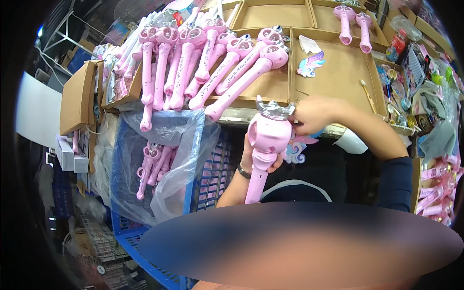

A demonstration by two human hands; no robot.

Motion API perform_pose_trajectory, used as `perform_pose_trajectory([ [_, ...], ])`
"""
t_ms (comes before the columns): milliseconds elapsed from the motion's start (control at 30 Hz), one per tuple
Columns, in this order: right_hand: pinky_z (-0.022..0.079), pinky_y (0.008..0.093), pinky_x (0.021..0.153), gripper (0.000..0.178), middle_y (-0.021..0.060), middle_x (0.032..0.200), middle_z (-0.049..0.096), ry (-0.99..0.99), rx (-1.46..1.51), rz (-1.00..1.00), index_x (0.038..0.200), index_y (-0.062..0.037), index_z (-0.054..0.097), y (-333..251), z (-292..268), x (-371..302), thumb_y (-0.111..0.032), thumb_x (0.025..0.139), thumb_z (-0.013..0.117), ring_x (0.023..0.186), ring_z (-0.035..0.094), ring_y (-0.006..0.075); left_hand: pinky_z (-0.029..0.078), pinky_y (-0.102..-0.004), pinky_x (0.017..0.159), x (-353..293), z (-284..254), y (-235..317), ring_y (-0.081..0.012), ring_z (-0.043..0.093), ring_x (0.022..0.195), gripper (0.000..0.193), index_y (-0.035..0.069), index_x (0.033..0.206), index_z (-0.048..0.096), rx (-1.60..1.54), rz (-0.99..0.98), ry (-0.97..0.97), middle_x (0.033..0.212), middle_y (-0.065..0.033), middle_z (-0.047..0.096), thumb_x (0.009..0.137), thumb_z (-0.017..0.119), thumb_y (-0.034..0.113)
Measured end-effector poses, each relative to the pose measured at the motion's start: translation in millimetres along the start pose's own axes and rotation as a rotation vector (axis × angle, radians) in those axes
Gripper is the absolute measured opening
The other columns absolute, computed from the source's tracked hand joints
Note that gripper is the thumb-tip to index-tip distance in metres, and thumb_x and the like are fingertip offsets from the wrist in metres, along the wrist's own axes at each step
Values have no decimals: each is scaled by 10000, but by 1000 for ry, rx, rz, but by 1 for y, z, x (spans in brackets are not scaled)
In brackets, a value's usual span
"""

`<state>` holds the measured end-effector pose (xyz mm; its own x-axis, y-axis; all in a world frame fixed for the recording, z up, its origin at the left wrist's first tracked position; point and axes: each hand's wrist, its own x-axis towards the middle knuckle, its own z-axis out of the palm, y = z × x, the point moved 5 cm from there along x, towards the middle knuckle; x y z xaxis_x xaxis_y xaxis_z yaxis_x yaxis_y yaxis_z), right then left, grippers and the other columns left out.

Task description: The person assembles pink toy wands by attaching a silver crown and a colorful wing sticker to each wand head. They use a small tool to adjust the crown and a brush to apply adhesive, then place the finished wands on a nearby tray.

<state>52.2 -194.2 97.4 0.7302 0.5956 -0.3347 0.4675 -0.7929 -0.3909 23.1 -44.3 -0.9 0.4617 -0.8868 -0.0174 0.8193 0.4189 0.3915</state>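
Upright before me is a pink toy wand (269, 135) with a bulbous head and a silver crown on top. My left hand (247, 158) is wrapped round its neck, below the head. On the right side of the wand's head, my right hand (311, 116) is closed, its fingertips curled in beside the crown. A wing-shaped ornament (294, 152) in pink, blue and purple sticks out just under those fingers, which appear to pinch it. Whether it is joined to the wand is hidden. Another wing ornament (311, 65) lies in the cardboard tray (338, 82) ahead.
Several pink wands (191, 58) are piled at the far left across cardboard trays. Left of me stands a blue plastic crate (195, 150) lined with clear plastic, with more wands inside. Two wands (344, 24) lie at the back right. A brush (368, 95) rests in the right tray.
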Motion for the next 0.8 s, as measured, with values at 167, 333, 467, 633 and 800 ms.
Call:
perform_pose_trajectory([
  [167,462,414,766,222,145,829,612,965,-6,36,892,-16,598,-3,-16,-21,-164,733,638,814,591,322,412,-257,336,-4,5,0,-188,525,469,938,-154,1322,228,-121,9,-73,867,-249,548,798,543,558],
  [333,367,424,900,403,114,1048,535,1413,87,-60,1042,-60,517,-56,10,-49,-250,739,703,1023,492,300,440,-249,319,-9,-6,1,-190,563,462,975,-9,1319,320,-92,-5,-16,885,-231,579,735,452,760],
  [467,327,425,933,443,118,1144,519,1482,9,90,1086,-79,521,-50,10,-33,-299,747,705,1095,463,305,451,-255,328,-15,-7,3,-194,558,487,949,-5,1321,317,-90,7,55,865,-216,577,756,438,748],
  [633,423,320,736,134,107,869,580,1548,498,141,783,-12,571,8,55,-57,-104,877,546,812,543,235,420,-217,358,-15,3,10,-149,483,543,966,-135,1344,223,-105,72,-45,1193,-214,485,802,504,614],
  [800,423,222,575,196,4,711,533,914,1375,109,831,-54,483,-11,154,-28,-178,844,635,627,503,72,397,-218,339,-2,9,-2,-139,468,518,971,-88,1356,250,-65,24,38,1186,-213,495,789,474,668],
])
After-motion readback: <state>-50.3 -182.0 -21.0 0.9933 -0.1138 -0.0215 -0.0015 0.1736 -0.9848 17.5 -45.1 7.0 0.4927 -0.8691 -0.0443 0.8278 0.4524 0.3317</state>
